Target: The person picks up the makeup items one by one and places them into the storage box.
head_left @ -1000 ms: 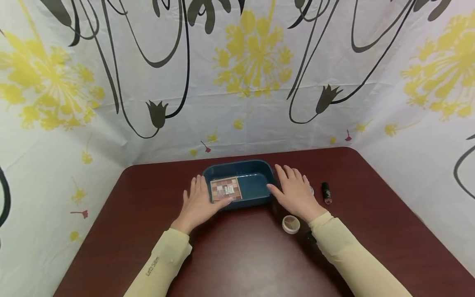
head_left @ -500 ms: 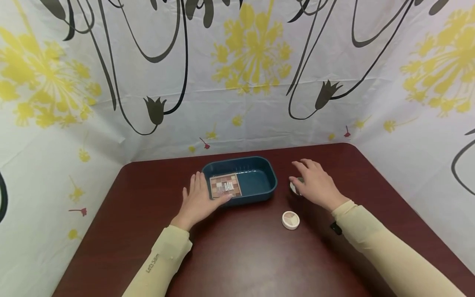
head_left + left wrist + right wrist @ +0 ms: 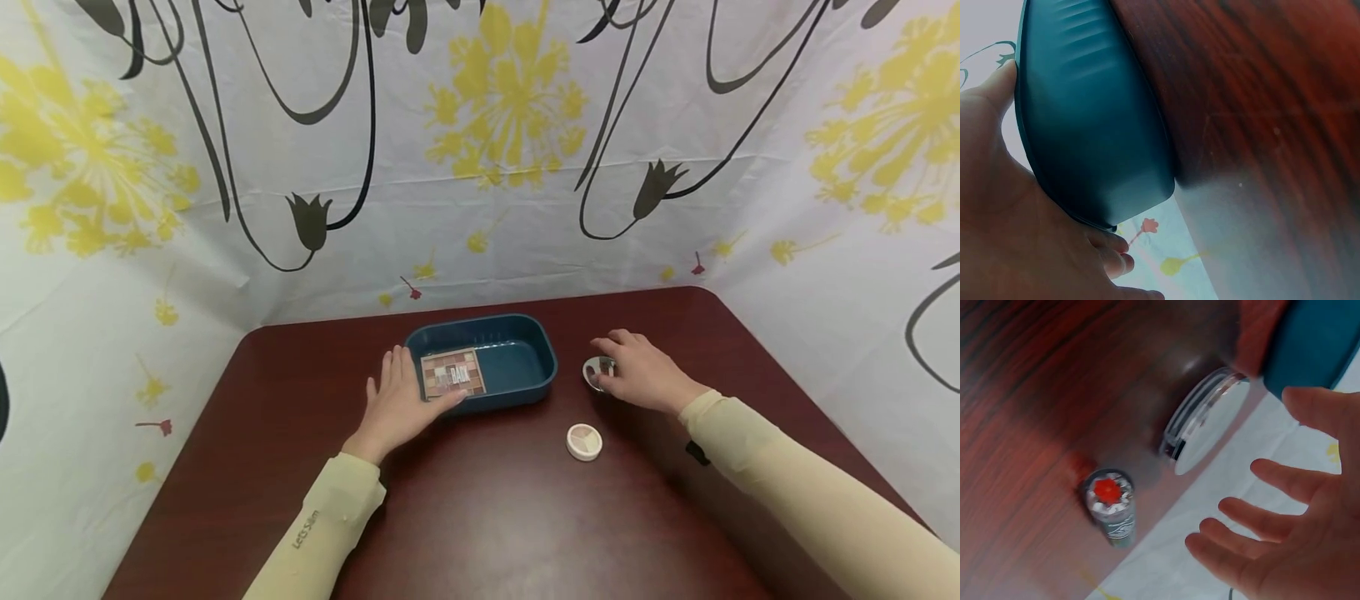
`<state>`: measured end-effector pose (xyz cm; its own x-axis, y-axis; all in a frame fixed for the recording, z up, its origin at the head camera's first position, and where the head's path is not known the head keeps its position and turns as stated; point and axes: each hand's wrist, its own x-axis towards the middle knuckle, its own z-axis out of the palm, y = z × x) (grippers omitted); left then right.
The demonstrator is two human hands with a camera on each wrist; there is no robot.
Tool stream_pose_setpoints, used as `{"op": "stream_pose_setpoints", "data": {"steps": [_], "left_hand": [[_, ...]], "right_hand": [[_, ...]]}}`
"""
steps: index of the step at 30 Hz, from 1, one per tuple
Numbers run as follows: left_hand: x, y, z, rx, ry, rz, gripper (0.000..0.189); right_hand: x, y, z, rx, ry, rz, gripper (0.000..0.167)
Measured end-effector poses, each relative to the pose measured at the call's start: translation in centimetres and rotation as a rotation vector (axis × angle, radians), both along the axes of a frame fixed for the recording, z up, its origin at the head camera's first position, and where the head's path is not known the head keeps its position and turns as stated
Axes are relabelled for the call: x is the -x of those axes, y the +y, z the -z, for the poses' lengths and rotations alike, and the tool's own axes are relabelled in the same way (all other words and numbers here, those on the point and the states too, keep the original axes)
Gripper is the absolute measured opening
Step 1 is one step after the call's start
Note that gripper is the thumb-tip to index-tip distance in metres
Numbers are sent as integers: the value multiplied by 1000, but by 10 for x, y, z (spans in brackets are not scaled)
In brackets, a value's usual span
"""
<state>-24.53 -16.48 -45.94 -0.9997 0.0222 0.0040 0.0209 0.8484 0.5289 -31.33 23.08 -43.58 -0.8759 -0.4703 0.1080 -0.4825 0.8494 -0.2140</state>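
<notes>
My left hand (image 3: pixel 395 406) rests on the left rim of a blue rectangular tray (image 3: pixel 519 364), its thumb along the near edge; the left wrist view shows the tray's outer wall (image 3: pixel 1088 119) beside the palm. Inside, at the left, lies a flat eyeshadow palette (image 3: pixel 453 372) with a checkered cover. To the right of the tray, my right hand (image 3: pixel 647 375) is over a round silvery compact (image 3: pixel 593 372), partly covering it. In the right wrist view the fingers are spread and appear apart from the compact (image 3: pixel 1213 422).
A small round white pot (image 3: pixel 584 442) with a three-part cream top sits nearer on the dark red table (image 3: pixel 480 508). The right wrist view shows a small tube (image 3: pixel 1111 506) with a red spot on its end; the right hand hides it from the head view. Patterned cloth (image 3: pixel 360 283) surrounds the table.
My right hand has left the tray's right side and moved right to the round compact, uncovering the white pot and hiding the small tube. The left hand has stayed on the tray.
</notes>
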Motion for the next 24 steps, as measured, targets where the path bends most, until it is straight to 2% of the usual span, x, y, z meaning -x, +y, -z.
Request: {"op": "stream_pose_setpoints", "data": {"steps": [5,11,17,24], "left_hand": [[-2,-1,-3,-23,21,2,132],[-3,-1,-1,-28,11,0,131],[-3,-2,1,-12,3,-1,134],[-2,-2,0,-5,8,-5,133]], "right_hand": [[2,-2,6,-12,-12,-41,63],[1,-4,13,-50,4,-62,67],[1,-5,19,-81,-5,-62,64],[3,-4,25,-89,25,-73,60]]}}
